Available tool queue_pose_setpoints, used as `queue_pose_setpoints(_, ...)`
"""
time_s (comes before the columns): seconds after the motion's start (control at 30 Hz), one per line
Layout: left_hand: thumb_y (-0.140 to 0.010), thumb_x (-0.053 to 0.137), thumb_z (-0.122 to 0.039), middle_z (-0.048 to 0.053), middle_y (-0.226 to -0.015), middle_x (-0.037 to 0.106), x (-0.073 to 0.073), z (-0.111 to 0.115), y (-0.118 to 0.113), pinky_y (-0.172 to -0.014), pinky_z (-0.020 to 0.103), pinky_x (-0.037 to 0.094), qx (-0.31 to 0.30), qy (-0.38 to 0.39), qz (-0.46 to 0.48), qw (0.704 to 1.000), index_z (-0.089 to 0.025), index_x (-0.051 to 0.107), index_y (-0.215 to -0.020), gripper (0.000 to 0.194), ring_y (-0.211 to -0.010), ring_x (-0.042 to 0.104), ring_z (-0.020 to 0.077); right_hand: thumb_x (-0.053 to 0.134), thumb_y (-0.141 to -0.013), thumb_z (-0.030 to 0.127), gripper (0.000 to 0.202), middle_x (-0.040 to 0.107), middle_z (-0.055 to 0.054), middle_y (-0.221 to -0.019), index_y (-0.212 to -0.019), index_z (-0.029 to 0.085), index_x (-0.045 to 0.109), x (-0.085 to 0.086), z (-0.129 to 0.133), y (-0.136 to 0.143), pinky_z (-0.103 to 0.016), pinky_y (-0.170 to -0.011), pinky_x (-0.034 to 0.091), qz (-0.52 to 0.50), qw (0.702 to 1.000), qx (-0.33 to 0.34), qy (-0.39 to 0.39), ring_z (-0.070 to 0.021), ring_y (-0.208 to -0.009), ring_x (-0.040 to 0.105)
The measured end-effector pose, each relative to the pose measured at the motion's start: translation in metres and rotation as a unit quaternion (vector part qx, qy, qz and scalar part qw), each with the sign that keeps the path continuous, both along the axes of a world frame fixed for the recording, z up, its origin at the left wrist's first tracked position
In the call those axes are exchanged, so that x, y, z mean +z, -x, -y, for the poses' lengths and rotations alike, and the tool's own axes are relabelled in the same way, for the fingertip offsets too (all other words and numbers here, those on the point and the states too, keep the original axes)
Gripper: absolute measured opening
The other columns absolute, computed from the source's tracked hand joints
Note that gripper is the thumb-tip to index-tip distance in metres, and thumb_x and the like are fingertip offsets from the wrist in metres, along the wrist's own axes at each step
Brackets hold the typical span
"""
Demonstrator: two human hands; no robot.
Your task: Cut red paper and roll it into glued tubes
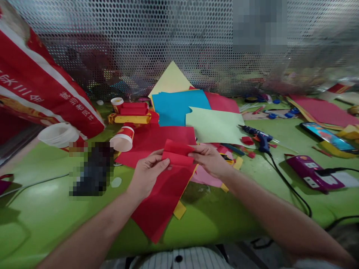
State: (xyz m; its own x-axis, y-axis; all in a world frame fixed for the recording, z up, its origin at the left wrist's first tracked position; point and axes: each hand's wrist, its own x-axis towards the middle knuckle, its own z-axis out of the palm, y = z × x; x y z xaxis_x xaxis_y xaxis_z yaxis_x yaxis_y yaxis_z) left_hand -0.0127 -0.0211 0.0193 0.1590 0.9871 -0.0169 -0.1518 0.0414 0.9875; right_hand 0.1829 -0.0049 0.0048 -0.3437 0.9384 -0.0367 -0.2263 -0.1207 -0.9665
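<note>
While the left hand (146, 173) and right hand (210, 159) each pinch one side of a folded red paper (178, 152), the head view shows it at the far end of a red sheet (164, 201) pointing toward the front of the desk (221, 220); a blue hot-glue gun (263, 142) lies rightward.

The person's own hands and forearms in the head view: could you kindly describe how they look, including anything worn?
The left hand and right hand are ungloved, with nothing visible around either wrist. The forearms are bare. At the bottom edge shows a pale garment with thin dark stripes and a round, dark button.
</note>
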Motion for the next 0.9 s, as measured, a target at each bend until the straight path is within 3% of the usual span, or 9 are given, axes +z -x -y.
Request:
queue_pose_setpoints(0.27, -0.061, 0.073, -0.023, 0.001, -0.069, 0.068, 0.005, 0.000, -0.004, -0.067, 0.025, 0.053, -0.014, 0.110, 0.076, 0.991, -0.017, 0.069, -0.062, 0.007, -0.062, 0.060, 0.0106, 0.058, -0.074, 0.026, 0.035, 0.071, 0.000, -0.099, -0.108, 0.026, 0.066, 0.004, 0.006, -0.004, -0.031, -0.072, 0.056, 0.140, 0.983, -0.029, -0.114, -0.0145, -0.081, 0.066)
queue_pose_setpoints(0.4, -0.059, 0.072, -0.020, 0.001, -0.064, 0.066, 0.004, -0.002, -0.004, -0.066, 0.027, 0.053, -0.008, 0.136, 0.077, 0.988, -0.015, 0.069, -0.063, 0.007, -0.059, 0.059, 0.0113, 0.049, -0.078, 0.019, 0.037, 0.066, 0.002, -0.111, -0.110, 0.028, 0.064, 0.010, 0.010, -0.009, -0.033, -0.083, 0.054, 0.233, 0.952, -0.024, -0.197, -0.0171, -0.102, 0.063)
queue_pose_setpoints(0.7, -0.063, 0.070, -0.022, 0.001, -0.063, 0.067, 0.002, -0.001, -0.002, -0.067, 0.025, 0.052, -0.019, 0.124, 0.055, 0.991, -0.016, 0.069, -0.061, 0.007, -0.059, 0.060, 0.0104, 0.042, -0.080, 0.012, 0.043, 0.066, 0.006, -0.111, -0.111, 0.032, 0.064, 0.008, 0.013, -0.013, -0.033, -0.095, 0.049, 0.328, 0.875, -0.015, -0.355, -0.0150, -0.106, 0.061)
queue_pose_setpoints(0.8, -0.065, 0.069, -0.022, 0.001, -0.064, 0.067, 0.002, -0.001, -0.002, -0.067, 0.024, 0.052, -0.023, 0.122, 0.052, 0.991, -0.016, 0.070, -0.062, 0.006, -0.059, 0.060, 0.0102, 0.042, -0.079, 0.012, 0.043, 0.066, 0.004, -0.111, -0.111, 0.031, 0.064, 0.007, 0.013, -0.012, -0.032, -0.094, 0.049, 0.317, 0.885, -0.011, -0.340, -0.0148, -0.105, 0.061)
queue_pose_setpoints(0.9, -0.065, 0.069, -0.022, 0.001, -0.063, 0.067, 0.003, -0.001, -0.003, -0.066, 0.024, 0.052, -0.025, 0.114, 0.042, 0.992, -0.016, 0.069, -0.062, 0.006, -0.060, 0.060, 0.0102, 0.046, -0.079, 0.018, 0.039, 0.066, 0.001, -0.113, -0.111, 0.029, 0.064, 0.008, 0.010, -0.012, -0.033, -0.087, 0.052, 0.265, 0.935, -0.014, -0.233, -0.0168, -0.103, 0.062)
